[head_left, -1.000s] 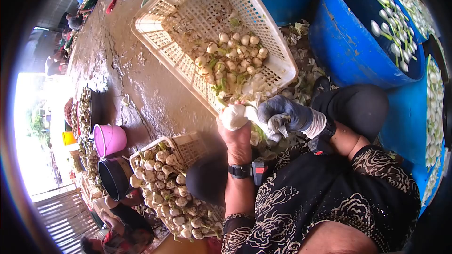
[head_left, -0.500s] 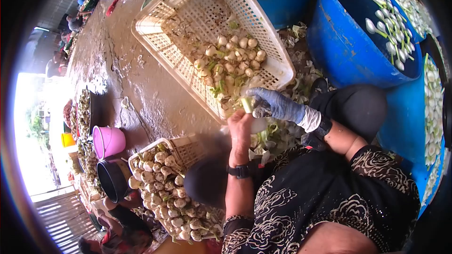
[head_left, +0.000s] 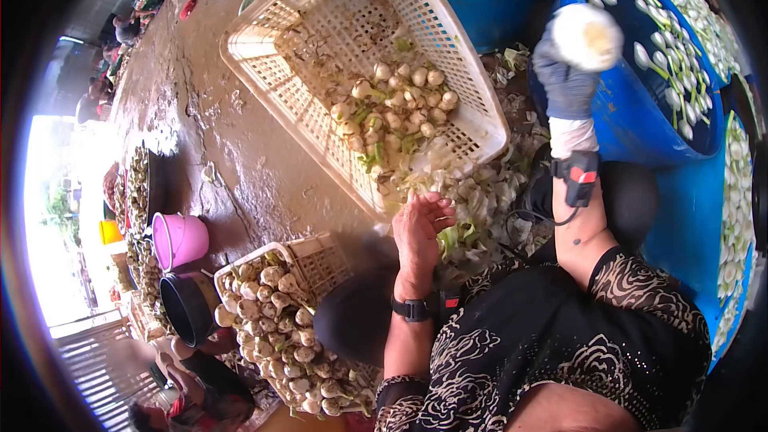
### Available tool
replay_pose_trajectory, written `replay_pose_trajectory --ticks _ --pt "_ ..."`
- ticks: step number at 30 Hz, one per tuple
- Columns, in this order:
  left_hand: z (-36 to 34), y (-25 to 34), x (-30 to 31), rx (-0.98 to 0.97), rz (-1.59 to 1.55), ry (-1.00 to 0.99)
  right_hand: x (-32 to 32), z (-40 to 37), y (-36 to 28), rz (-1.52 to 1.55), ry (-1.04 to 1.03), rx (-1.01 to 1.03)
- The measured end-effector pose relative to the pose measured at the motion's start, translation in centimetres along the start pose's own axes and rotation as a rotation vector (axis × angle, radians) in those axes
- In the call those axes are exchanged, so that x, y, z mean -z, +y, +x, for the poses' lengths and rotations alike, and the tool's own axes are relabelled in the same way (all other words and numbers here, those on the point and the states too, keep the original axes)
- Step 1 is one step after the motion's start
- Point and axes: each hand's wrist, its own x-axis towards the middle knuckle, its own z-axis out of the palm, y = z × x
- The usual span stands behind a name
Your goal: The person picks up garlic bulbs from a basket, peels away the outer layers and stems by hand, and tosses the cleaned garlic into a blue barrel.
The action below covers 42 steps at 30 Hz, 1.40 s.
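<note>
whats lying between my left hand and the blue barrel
In the head view, a heap of pale green leaf trimmings on the ground fills that stretch, from the left hand to the blue barrel.

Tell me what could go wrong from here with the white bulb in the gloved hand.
1. The right hand holds the bulb up near the rim of the blue barrel; a short toss may hit the rim and bounce off.
2. The ground looks wet, so a dropped bulb would get dirty.
3. The left hand hangs open over peelings beside the basket; it may pick up scraps.
</note>
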Motion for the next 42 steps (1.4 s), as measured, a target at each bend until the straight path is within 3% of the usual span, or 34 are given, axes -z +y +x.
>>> replay_pose_trajectory --ticks 1,3,4,5,6,7,8,9,10,11,13,14,16,17,19,20,21,23,24,25,27,29,31,32,35,37,39,42 --pt "-0.1 0.2 -0.2 -0.002 -0.007 0.005 -0.2 1.9 -0.9 0.184 -0.263 -0.009" --pt "-0.5 0.6 -0.6 -0.086 0.037 0.008 0.7 2.7 0.8 0.133 -0.104 0.163" --pt "-0.5 1.0 -0.9 -0.097 0.021 0.008 2.7 3.2 2.6 -0.077 0.022 0.113" --pt "-0.4 1.2 -1.0 -0.102 0.014 0.022 5.0 3.3 5.3 -0.272 0.303 -0.037" --pt "-0.3 1.3 -1.2 -0.116 0.024 0.034 8.1 3.3 8.4 -0.791 0.272 -0.204" --pt "-0.2 1.4 -1.3 -0.131 0.034 0.046 10.3 2.7 12.2 -1.102 0.334 -0.421" --pt "0.0 1.5 -1.2 -0.135 0.017 0.037 13.2 2.0 15.6 -1.658 0.142 -0.497" --pt "0.1 1.6 -1.2 -0.131 0.01 0.03 17.4 0.7 19.1 -1.875 0.001 -0.44" --pt "0.4 1.5 -0.8 -0.131 -0.002 0.028 17.2 0.5 21.5 -1.992 -0.064 -0.679" --pt "0.6 1.4 -0.4 -0.131 -0.013 0.028 18.6 0.0 23.6 -2.157 -0.302 -0.593" --pt "0.7 1.6 0.1 -0.124 -0.003 0.055 21.0 -1.9 27.3 -2.493 -0.57 -0.612" --pt "0.7 1.7 0.2 -0.128 0.001 0.068 22.3 -2.1 29.3 -2.477 -0.573 -0.603" --pt "0.8 1.8 0.6 -0.127 -0.007 0.083 23.7 -2.6 31.9 -2.304 0.228 -1.157" --pt "0.9 1.9 0.9 -0.126 -0.011 0.088 24.4 -3.0 31.5 -2.303 0.223 -1.163" --pt "0.9 1.9 1.0 -0.141 -0.019 0.099 25.0 -3.8 28.5 -2.118 -0.27 -0.995" --pt "0.8 2.0 0.9 -0.156 -0.041 0.117 24.9 -4.4 27.4 -1.973 -0.142 -0.845" --pt "0.9 1.9 0.9 -0.175 -0.077 0.138 24.0 -4.5 26.6 -1.983 -0.147 -0.844" --pt "0.7 1.8 0.6 -0.221 -0.098 0.192 20.0 -4.3 24.0 -1.558 -0.071 -0.714" --pt "0.8 1.7 0.8 -0.243 -0.076 0.208 16.5 -3.9 22.7 -1.3 0.151 -0.945" --pt "0.8 1.6 0.8 -0.252 -0.099 0.219 14.3 -4.0 21.8 -1.31 0.154 -0.943" --pt "0.9 1.6 0.7 -0.274 -0.1 0.27 10.6 -4.4 20.2 -1.177 0.029 -0.748" --pt "0.6 2.3 -0.3 -0.319 -0.095 0.3 6.2 -5.3 19.2 -1.156 0.081 -0.701" --pt "0.6 2.3 -0.6 -0.421 -0.112 0.236 3.4 -6.3 18.3 -0.718 0.277 -0.836" --pt "0.4 2.5 -1.0 -0.461 -0.108 0.195 1.6 -6.7 17.9 -0.87 0.141 -0.806" --pt "0.4 2.2 -1.2 -0.598 -0.03 0.143 0.5 -8.7 18.2 -0.658 0.227 -0.849" --pt "-0.1 2.5 -1.4 -0.652 -0.003 0.157 0.4 -9.2 18.0 -0.766 0.177 -0.873" --pt "-0.6 2.4 -1.4 -0.702 0.022 0.171 0.8 -9.8 18.5 -1.198 0.034 -0.582" --pt "-0.3 1.7 -0.4 -0.681 0.113 0.183 -0.1 -9.7 17.5 -1.244 -0.002 -0.48"
